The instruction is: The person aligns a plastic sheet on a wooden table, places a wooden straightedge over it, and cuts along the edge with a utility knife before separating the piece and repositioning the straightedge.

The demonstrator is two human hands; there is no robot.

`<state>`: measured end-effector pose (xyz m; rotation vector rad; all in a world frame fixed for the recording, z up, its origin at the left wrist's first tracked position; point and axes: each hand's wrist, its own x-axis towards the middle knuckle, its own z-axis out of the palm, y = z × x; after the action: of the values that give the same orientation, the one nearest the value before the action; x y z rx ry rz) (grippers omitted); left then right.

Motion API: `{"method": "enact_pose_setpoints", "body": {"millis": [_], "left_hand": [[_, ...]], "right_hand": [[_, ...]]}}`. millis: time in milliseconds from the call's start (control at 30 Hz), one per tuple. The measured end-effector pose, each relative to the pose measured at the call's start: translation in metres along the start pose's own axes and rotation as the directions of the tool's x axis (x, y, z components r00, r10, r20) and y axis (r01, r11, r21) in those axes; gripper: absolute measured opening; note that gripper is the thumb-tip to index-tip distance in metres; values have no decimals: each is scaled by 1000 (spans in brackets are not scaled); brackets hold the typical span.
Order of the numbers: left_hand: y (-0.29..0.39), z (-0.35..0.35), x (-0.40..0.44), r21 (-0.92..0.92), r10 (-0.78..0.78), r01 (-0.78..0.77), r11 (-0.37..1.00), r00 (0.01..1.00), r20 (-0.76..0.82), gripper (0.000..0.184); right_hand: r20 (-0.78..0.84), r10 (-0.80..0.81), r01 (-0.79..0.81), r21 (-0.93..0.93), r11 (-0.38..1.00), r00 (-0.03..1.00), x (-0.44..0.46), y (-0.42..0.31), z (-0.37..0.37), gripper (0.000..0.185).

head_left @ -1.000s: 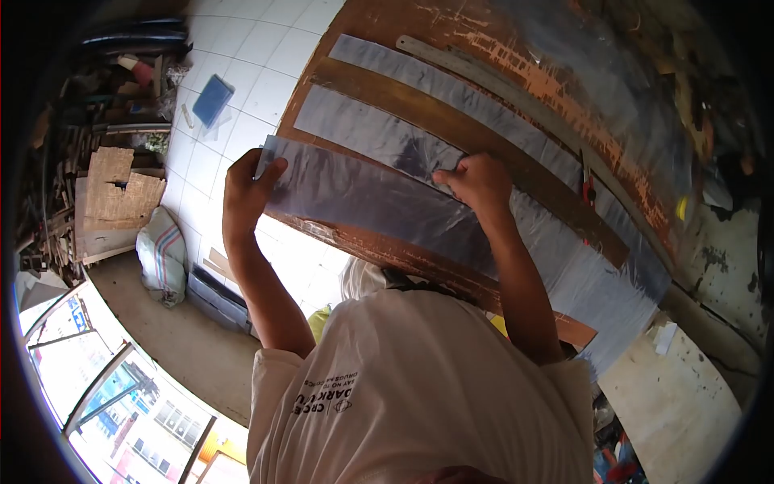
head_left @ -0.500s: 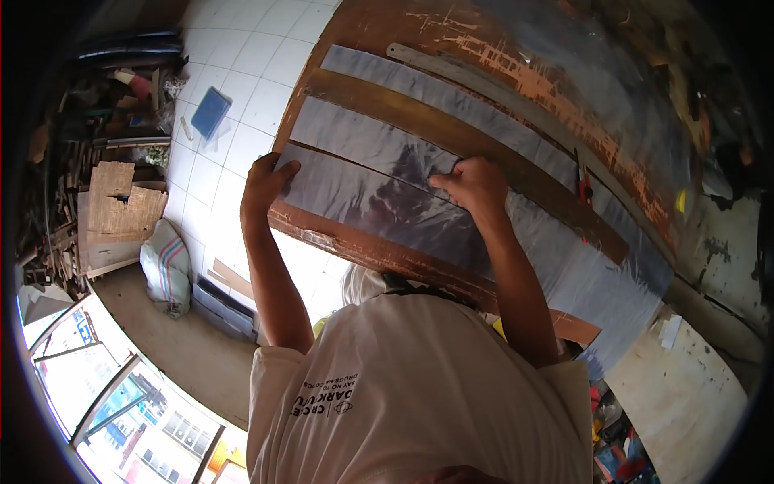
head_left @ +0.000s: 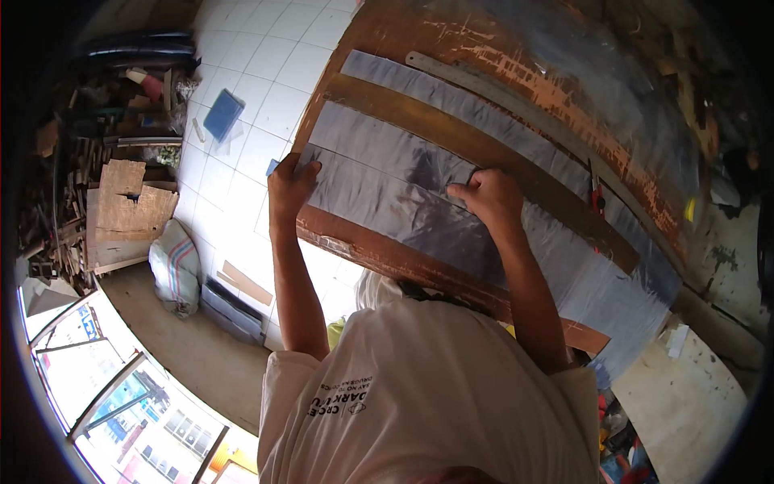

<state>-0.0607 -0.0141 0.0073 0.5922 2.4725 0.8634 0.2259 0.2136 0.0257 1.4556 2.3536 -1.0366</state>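
A clear plastic sheet (head_left: 387, 194) lies over the brown table (head_left: 363, 242), its near strip parted from the rest by a long straight line. My left hand (head_left: 293, 185) pinches the strip's left end at the table's edge. Farther right, my right hand (head_left: 490, 196) is closed, thumb against the sheet along that line; its fingertips hold the plastic there. Beyond the hands a flat brown strip (head_left: 419, 109) rests lengthwise on the sheet. A long metal ruler (head_left: 500, 93) lies farther back, with a red-handled tool (head_left: 597, 200) near its right part.
On the tiled floor (head_left: 274, 73) at the left lies a blue flat item (head_left: 223, 114). A white sack (head_left: 174, 270) and scrap wood (head_left: 121, 210) stand at the far left. A pale board (head_left: 685, 395) is at the lower right.
The strip's left end, raised earlier, has come down flat beside the rest of the sheet, and the gap along the line has narrowed. My left hand moved with it.
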Motion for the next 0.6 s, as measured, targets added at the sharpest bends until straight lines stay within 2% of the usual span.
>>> {"method": "enact_pose_setpoints", "body": {"millis": [33,67,100,133,167,200,267,333,367,433,600], "left_hand": [[7,3,-4,96,74,-63,993,990,-122,38],[7,6,-4,89,76,-65,994,989,-126,38],[4,10,-7,161,110,-79,984,975,-194,38],[3,12,-10,233,145,-84,969,955,-259,38],[4,14,-12,228,139,-79,971,955,-263,38],[7,14,-14,243,140,-74,967,953,-268,40],[5,18,-15,259,137,-64,964,953,-272,42],[-3,26,-13,251,203,-118,961,915,-348,43],[-7,30,-13,253,204,-119,960,916,-346,43],[-7,35,-16,241,254,-164,957,875,-412,43],[-10,36,-14,188,242,-178,966,879,-412,42]], "right_hand": [[-4,-4,4,-6,1000,1000,-4,-2,0,43],[-83,-43,39,-50,998,996,-12,-6,2,39],[-152,-84,69,-97,993,985,-23,-9,5,34],[-149,-86,71,-104,992,985,-30,-4,14,34],[-308,-293,244,-187,952,905,-34,5,31,30],[-434,-484,390,-291,874,760,-40,14,46,26],[-375,-498,415,-282,865,782,-56,15,57,20],[-410,-654,640,-192,744,636,-64,7,55,31],[-320,-677,662,-173,730,663,-66,15,64,45],[-309,-676,652,-193,733,669,-70,18,74,46],[-308,-659,624,-217,751,686,-73,23,85,47]]}}
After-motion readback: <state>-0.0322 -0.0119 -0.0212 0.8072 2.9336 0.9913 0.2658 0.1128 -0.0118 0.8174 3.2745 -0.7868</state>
